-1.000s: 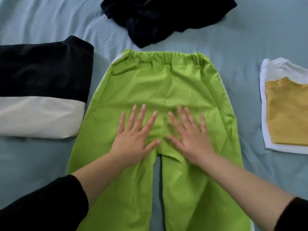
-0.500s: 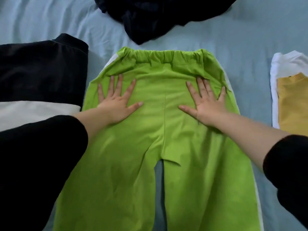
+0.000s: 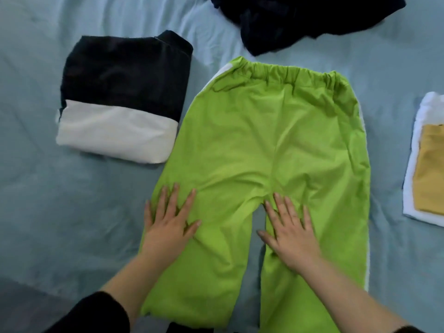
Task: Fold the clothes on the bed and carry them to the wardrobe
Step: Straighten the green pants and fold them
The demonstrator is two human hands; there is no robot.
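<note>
Both hands have slid down from just under the waistband, where they lay half a second ago, to the thigh area of the green trousers (image 3: 271, 150), and the view has swung so that more of the bed (image 3: 48, 188) shows at the left. At the upper left of the frame a folded black-and-white garment (image 3: 120, 99) lies flat on the blue sheet, just beside the trousers' left edge. Below it and towards the centre, the left hand (image 3: 169, 222) is pressed palm-down on the outer part of the left leg, fingers spread and gripping nothing. The trousers fill the middle of the frame, laid flat with the elastic waistband towards the top and the two legs running to the bottom edge, a narrow gap of sheet between them. At the top centre a crumpled dark garment (image 3: 300, 18) lies just beyond the waistband. The right hand (image 3: 290, 236) rests flat on the right leg close to the crotch, fingers likewise splayed and empty. At the right edge a folded yellow piece (image 3: 430, 169) sits on top of a folded white one (image 3: 418, 131), apart from the trousers.
</note>
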